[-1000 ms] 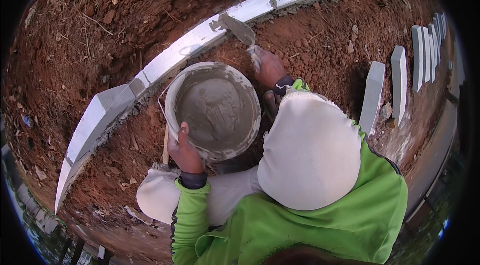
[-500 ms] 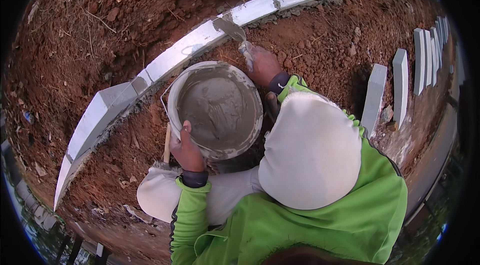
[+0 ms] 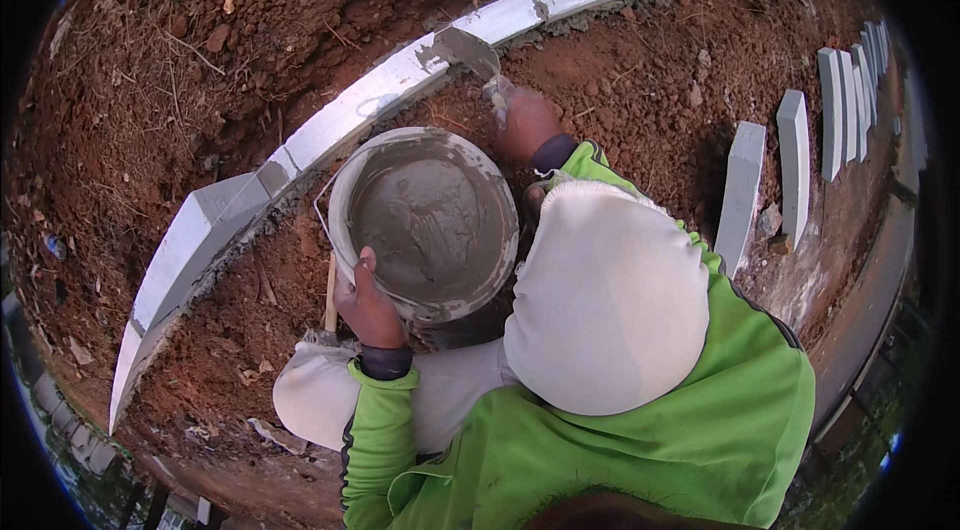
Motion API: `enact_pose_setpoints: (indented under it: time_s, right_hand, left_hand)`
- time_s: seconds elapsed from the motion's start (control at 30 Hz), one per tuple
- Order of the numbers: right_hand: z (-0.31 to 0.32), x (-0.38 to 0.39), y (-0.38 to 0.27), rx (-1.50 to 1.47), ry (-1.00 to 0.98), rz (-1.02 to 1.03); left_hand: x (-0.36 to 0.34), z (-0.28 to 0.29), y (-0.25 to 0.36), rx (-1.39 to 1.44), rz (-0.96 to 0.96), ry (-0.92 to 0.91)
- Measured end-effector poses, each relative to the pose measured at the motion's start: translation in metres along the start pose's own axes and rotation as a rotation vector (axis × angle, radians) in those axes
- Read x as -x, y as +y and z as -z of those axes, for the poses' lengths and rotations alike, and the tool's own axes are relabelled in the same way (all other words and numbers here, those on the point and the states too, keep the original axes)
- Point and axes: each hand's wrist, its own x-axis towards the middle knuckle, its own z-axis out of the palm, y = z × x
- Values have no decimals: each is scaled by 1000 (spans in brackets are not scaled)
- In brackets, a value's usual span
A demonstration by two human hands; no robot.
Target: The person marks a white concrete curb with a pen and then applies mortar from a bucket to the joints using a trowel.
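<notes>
My right hand (image 3: pixel 530 124) is closed round the handle of a trowel (image 3: pixel 468 50). The trowel's grey, mortar-smeared blade lies over the top edge of a row of pale kerb blocks (image 3: pixel 355 102), at a joint where wet mortar shows. Nearer to me stands a round bucket (image 3: pixel 343 202) holding grey mortar (image 3: pixel 425 220). My left hand (image 3: pixel 372 312) grips its near left rim, thumb on the inner side and fingers outside. The bucket's wire handle hangs at its left.
Loose red soil (image 3: pixel 150 100) rises beyond the kerb row. A tilted block (image 3: pixel 205 230) sits at the left along it. Several grey blocks (image 3: pixel 742 195) stand spaced out at the right. A wooden handle (image 3: pixel 331 292) shows beside the bucket, close to my pale-trousered leg (image 3: pixel 605 310).
The trowel blade has turned to show more of its face and has slid slightly right along the kerb. My left hand keeps its hold on the bucket. The whole view has shifted a little.
</notes>
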Motion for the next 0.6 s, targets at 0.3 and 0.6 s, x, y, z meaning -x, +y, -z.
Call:
enact_pose_setpoints:
  time_s: [0.3,0.6]
  right_hand:
    - [19,-21,18,-509,-206,-292]
    - [-12,-49,70,-187,43,59]
  left_hand:
    - [-2,0,0,-6,0,-19]
    - [1,-7,-3,-6,-3,16]
